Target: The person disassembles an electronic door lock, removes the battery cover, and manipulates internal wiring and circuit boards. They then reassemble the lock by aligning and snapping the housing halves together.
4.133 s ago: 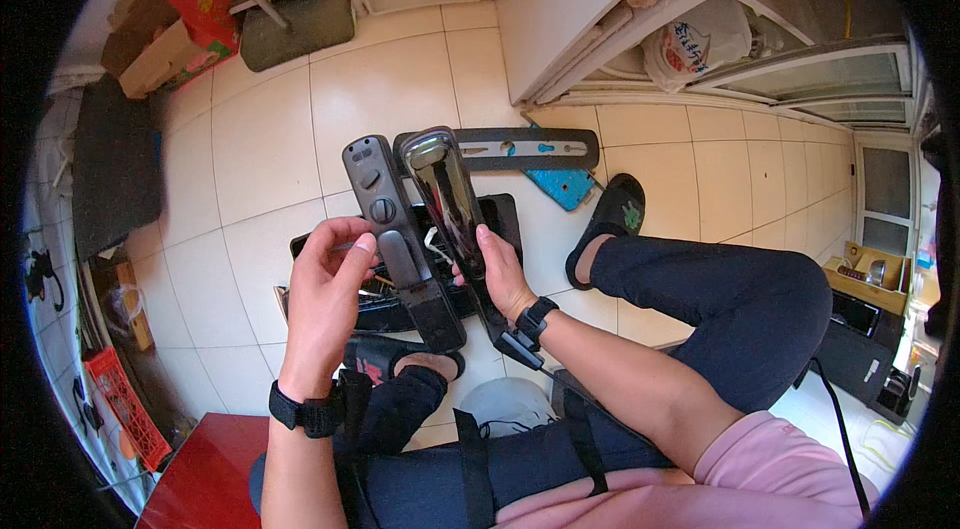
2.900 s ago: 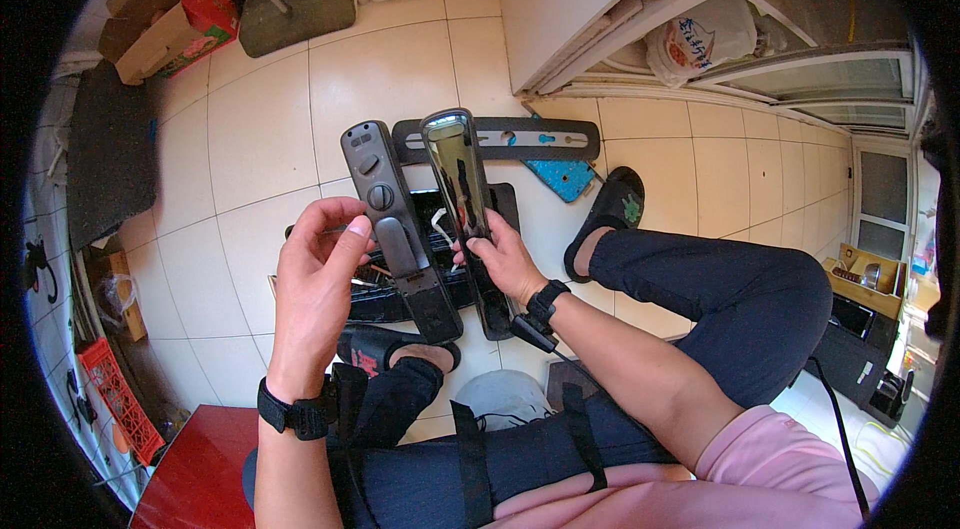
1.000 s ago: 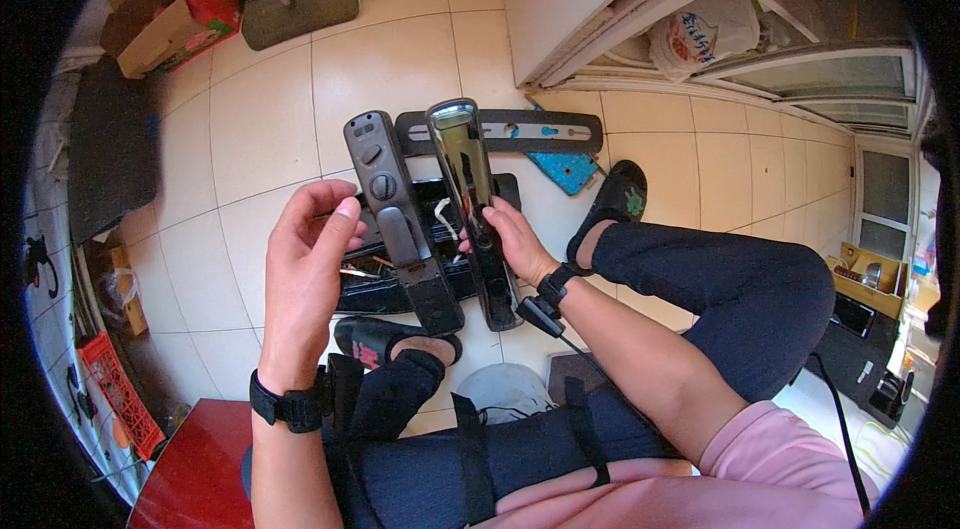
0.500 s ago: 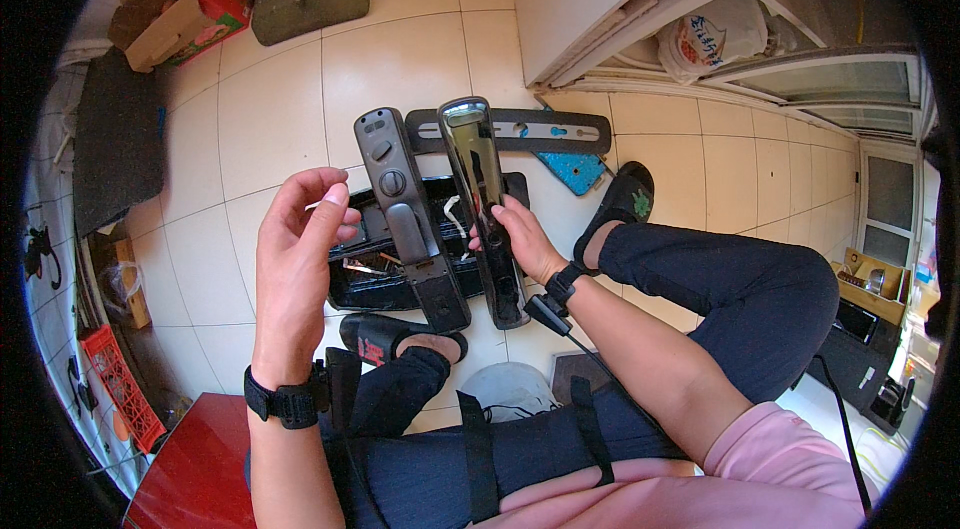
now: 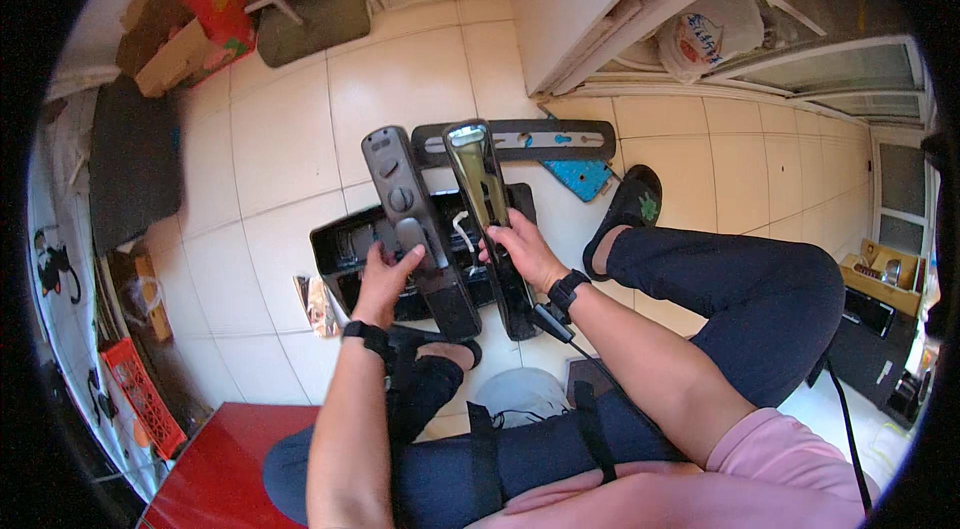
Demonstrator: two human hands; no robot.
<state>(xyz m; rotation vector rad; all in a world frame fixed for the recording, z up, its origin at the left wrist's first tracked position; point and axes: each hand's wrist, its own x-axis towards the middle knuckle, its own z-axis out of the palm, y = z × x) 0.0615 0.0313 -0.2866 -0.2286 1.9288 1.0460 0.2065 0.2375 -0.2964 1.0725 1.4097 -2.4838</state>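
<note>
A dark grey door lock panel (image 5: 400, 198) with knobs and a lever leans over a black tray (image 5: 330, 247) on the floor. My left hand (image 5: 384, 281) is at its left edge, thumb on the front beside the lever and fingers curled at the side, partly hidden. To its right stands a glossy black door lock panel (image 5: 476, 174), tilted, its lower end toward me. My right hand (image 5: 525, 251) is closed around this panel's right side, with the thumb across the front. Between the two panels, a short white cable (image 5: 461, 227) shows.
Beyond the tray lies a long black slotted bar (image 5: 590, 141) over a blue plate (image 5: 580, 179). Crumpled foil-like wrapping (image 5: 318, 307) is left of the tray. My slippered foot (image 5: 637, 201) is to the right. A red surface (image 5: 230, 449) is near left, a red crate (image 5: 143, 399) beyond it.
My left hand has come down and right, from the air beside the grey panel onto its edge. The wrapping that was behind it now shows. My right hand keeps hold of the glossy panel.
</note>
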